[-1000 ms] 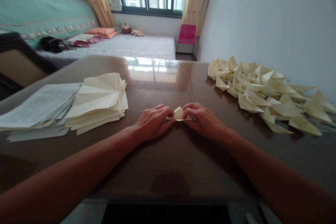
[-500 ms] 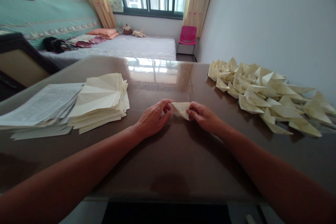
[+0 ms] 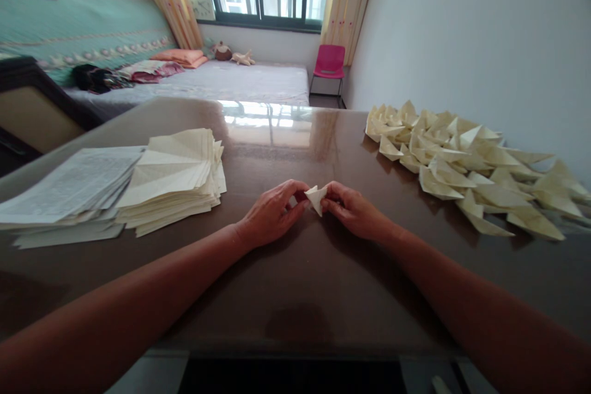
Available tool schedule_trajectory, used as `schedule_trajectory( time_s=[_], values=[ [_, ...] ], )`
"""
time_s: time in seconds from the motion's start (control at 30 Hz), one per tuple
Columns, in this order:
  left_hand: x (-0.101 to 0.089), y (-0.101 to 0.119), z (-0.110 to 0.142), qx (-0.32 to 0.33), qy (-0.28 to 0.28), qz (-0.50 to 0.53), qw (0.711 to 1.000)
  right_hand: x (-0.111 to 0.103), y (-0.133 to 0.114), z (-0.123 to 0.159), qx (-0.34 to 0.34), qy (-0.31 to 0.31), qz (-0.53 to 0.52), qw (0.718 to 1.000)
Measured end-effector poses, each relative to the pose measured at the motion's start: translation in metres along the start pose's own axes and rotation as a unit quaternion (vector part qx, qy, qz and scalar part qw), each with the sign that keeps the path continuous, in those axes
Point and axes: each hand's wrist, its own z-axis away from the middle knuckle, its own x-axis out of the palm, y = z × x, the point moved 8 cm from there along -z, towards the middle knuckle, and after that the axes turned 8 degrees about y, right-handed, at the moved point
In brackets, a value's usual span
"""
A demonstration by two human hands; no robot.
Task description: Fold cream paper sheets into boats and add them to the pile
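A small folded cream paper piece (image 3: pixel 316 198) is held between both my hands just above the dark glossy table (image 3: pixel 286 283). My left hand (image 3: pixel 270 214) pinches its left side with fingers curled. From the right, my right hand (image 3: pixel 353 211) pinches its other side, fingers also closed. Only a narrow pointed part of the paper shows between the fingertips.
A stack of cream sheets (image 3: pixel 175 178) lies at the left, next to a stack of printed pages (image 3: pixel 69 188). A heap of several folded cream paper shapes (image 3: pixel 466 160) covers the table's right side by the wall. A bed (image 3: pixel 207 77) and a pink chair (image 3: pixel 329 64) stand beyond.
The paper piece was pressed on the table, then lifted and spread out, and is now folded narrower as my hands came closer together.
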Motion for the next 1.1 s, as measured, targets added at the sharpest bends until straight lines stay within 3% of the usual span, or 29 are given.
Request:
schedule_trajectory(
  time_s=[0.17, 0.33, 0.53, 0.77, 1.1],
  values=[
    [0.000, 0.003, 0.002, 0.029, -0.001, -0.012, 1.000, 0.000, -0.001, 0.001, 0.004, 0.014, 0.018, 1.000],
    [-0.001, 0.007, 0.003, 0.043, 0.007, -0.041, 0.998, -0.013, -0.018, 0.004, -0.043, 0.114, 0.035, 0.992],
    [0.000, 0.011, 0.004, 0.050, -0.002, -0.050, 0.998, -0.001, -0.037, 0.010, -0.128, 0.056, 0.068, 0.988],
    [0.001, 0.013, 0.004, 0.057, 0.002, -0.013, 0.998, 0.001, -0.033, 0.009, -0.125, 0.024, 0.041, 0.991],
    [0.000, 0.019, 0.002, 0.084, 0.008, -0.008, 0.996, 0.002, -0.044, 0.011, -0.176, -0.035, 0.037, 0.983]
  ],
)
